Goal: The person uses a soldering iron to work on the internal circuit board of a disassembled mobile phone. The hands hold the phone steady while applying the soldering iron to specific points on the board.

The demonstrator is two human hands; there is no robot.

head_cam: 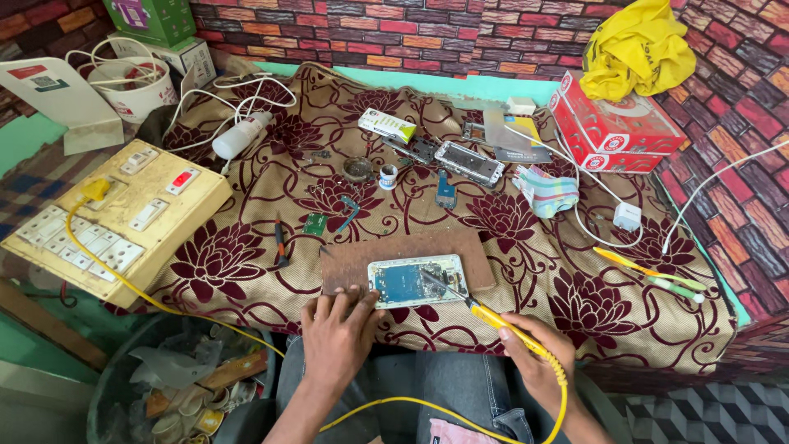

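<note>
We've got one opened phone (417, 280) on a brown board (353, 261) on the desk (246, 247), back off, blue board showing, long axis running left-right. Our right hand (534, 358) has its fingers wrapped around one yellow soldering iron (485, 314), tip angled up-left onto the phone. Left hand (339, 329) lies flat with loose fingers, pinning the board's edge just beside the phone.
</note>
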